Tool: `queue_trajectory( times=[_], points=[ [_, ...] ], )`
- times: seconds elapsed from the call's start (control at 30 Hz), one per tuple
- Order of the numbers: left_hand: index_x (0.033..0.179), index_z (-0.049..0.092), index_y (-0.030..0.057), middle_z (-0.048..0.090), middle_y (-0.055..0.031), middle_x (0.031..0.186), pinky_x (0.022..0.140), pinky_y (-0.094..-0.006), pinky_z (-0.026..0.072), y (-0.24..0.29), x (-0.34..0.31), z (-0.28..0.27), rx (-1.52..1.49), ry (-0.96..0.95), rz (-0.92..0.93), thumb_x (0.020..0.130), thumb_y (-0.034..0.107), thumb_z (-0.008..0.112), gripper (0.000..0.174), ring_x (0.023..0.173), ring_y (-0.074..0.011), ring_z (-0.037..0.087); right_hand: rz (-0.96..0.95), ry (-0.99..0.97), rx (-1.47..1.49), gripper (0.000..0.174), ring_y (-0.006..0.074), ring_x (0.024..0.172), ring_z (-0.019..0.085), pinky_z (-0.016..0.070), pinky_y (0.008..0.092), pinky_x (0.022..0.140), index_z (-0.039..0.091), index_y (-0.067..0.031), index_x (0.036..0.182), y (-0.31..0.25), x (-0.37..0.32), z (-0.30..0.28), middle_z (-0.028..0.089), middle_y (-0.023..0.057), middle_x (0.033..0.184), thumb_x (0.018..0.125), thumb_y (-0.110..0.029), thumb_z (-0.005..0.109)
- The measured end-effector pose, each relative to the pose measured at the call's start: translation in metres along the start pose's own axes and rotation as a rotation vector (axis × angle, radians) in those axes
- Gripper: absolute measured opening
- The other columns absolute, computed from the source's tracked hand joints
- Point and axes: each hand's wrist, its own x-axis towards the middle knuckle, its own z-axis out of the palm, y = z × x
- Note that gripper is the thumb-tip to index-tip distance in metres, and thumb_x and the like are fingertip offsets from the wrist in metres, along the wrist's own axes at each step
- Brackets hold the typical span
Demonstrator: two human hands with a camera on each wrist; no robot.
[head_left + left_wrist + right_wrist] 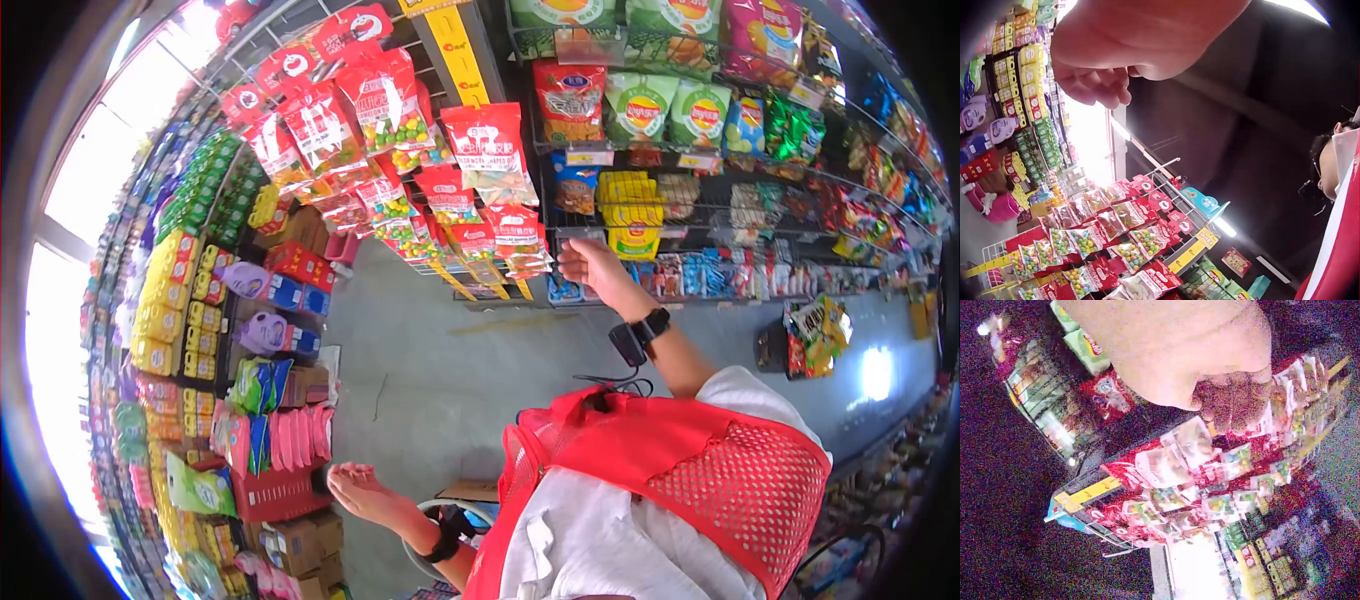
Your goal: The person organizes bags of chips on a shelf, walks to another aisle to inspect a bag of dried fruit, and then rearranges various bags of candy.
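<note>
My right hand [598, 272], its fingers loosely bent and nothing visible in them, is raised beside the rack end where red candy bags [488, 140] hang in rows. Yellow snack packs [630, 205] sit on a shelf just above and behind it. In the grainy right wrist view, this hand overlaps the hanging bags. Low on the left, my left hand [368, 497] is held out palm up with relaxed fingers and holds nothing. A red crate [280, 492] is nearest to it. The left wrist view has the same hand high over the candy rack [1094, 244].
Detergent jugs [262, 332] and pink packs [300, 437] line the left shelves, with cardboard boxes [305, 540] below. Bagged snacks [640, 105] fill the shelving at the upper right. Grey floor [430, 370] lies between. More packets [818, 330] stand in a low bin at right.
</note>
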Motion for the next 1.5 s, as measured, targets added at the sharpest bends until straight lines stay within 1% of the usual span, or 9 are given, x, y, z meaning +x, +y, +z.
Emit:
queue_trajectory(
  times=[0.2, 0.57, 0.73, 0.9, 0.93, 1.03, 1.23, 1.33, 1.5],
  points=[
    [0.107, 0.056, 0.0043, 0.054, -0.0027, 0.085, 0.071, -0.0294, 0.043, -0.03, 0.067, 0.008, -0.036, -0.178, -0.035, 0.107, 0.028, 0.049, 0.025, 0.076, -0.0134, 0.05, -0.057, 0.099, -0.084, 0.026, 0.0157, 0.082, 0.07, 0.0573, 0.0305, 0.075, 0.066, -0.0077, 0.109, 0.0, -0.028, 0.031, 0.073, 0.0064, 0.097, 0.101, -0.032, 0.062],
    [0.105, 0.057, 0.0056, 0.058, -0.003, 0.087, 0.068, -0.026, 0.0448, -0.078, 0.074, 0.1, -0.048, -0.481, -0.226, 0.106, 0.023, 0.052, 0.018, 0.074, -0.011, 0.053, -0.116, 0.306, -0.172, 0.026, 0.0145, 0.082, 0.071, 0.0579, 0.0285, 0.073, 0.067, -0.0072, 0.11, -0.002, -0.037, 0.008, 0.073, 0.0056, 0.096, 0.102, -0.031, 0.061],
    [0.108, 0.059, 0.0035, 0.062, -0.0037, 0.093, 0.074, -0.0258, 0.0476, -0.074, 0.072, 0.16, 0.121, -0.662, -0.087, 0.105, 0.019, 0.054, 0.016, 0.081, -0.0111, 0.058, -0.202, 0.21, -0.195, 0.026, 0.0118, 0.084, 0.07, 0.0576, 0.0262, 0.074, 0.067, -0.0034, 0.112, -0.025, 0.012, 0.018, 0.073, 0.0075, 0.1, 0.102, -0.027, 0.062],
    [0.113, 0.06, -0.0002, 0.066, -0.0061, 0.106, 0.085, -0.0269, 0.0497, -0.081, 0.064, 0.22, 0.442, -0.876, 0.078, 0.101, 0.008, 0.058, 0.016, 0.095, -0.012, 0.063, -0.384, -0.023, -0.15, 0.018, 0.0061, 0.08, 0.057, 0.0472, 0.0228, 0.069, 0.063, -0.0028, 0.115, -0.058, 0.067, 0.052, 0.064, -0.0004, 0.094, 0.1, -0.014, 0.065],
    [0.115, 0.06, -0.0008, 0.067, -0.0065, 0.108, 0.087, -0.0273, 0.0498, -0.085, 0.061, 0.227, 0.516, -0.925, 0.101, 0.1, 0.007, 0.058, 0.016, 0.098, -0.0122, 0.063, -0.492, -0.088, -0.223, 0.019, 0.0057, 0.085, 0.059, 0.0487, 0.0228, 0.071, 0.062, -0.0023, 0.116, -0.059, 0.081, 0.051, 0.064, 0.0009, 0.1, 0.1, -0.012, 0.066],
    [0.121, 0.058, -0.0021, 0.065, -0.0084, 0.117, 0.095, -0.0289, 0.0483, -0.084, 0.051, 0.269, 0.565, -1.023, 0.141, 0.101, 0.007, 0.059, 0.022, 0.108, -0.0136, 0.062, -0.486, -0.064, -0.342, 0.021, 0.0069, 0.095, 0.061, 0.0514, 0.024, 0.079, 0.061, -0.0006, 0.118, -0.085, 0.083, 0.07, 0.066, 0.0034, 0.107, 0.1, -0.01, 0.065],
    [0.132, 0.054, -0.0016, 0.061, -0.0119, 0.13, 0.103, -0.0324, 0.0461, -0.119, 0.047, 0.349, 0.417, -1.154, 0.042, 0.101, 0.01, 0.06, 0.034, 0.119, -0.0179, 0.059, -0.431, -0.137, -0.376, 0.024, 0.0062, 0.101, 0.061, 0.0506, 0.0221, 0.084, 0.06, 0.0005, 0.123, -0.086, 0.095, 0.073, 0.066, 0.0041, 0.116, 0.101, -0.01, 0.062],
    [0.139, 0.049, -0.0015, 0.06, -0.0124, 0.132, 0.103, -0.033, 0.0466, -0.135, 0.042, 0.375, 0.272, -1.167, -0.002, 0.101, 0.01, 0.062, 0.042, 0.121, -0.0192, 0.059, -0.424, -0.096, -0.346, 0.022, 0.0106, 0.1, 0.065, 0.0536, 0.0274, 0.088, 0.063, 0.0007, 0.117, -0.082, 0.099, 0.073, 0.07, 0.0069, 0.111, 0.099, -0.012, 0.066],
    [0.141, 0.047, -0.0029, 0.06, -0.013, 0.133, 0.103, -0.0325, 0.0474, -0.147, 0.059, 0.396, 0.235, -1.31, -0.052, 0.1, 0.009, 0.061, 0.045, 0.122, -0.0192, 0.059, -0.494, 0.007, -0.441, 0.031, 0.0154, 0.107, 0.063, 0.0544, 0.0311, 0.09, 0.058, -0.0018, 0.121, -0.074, 0.103, 0.082, 0.06, 0.0079, 0.117, 0.094, -0.009, 0.071]
  ],
)
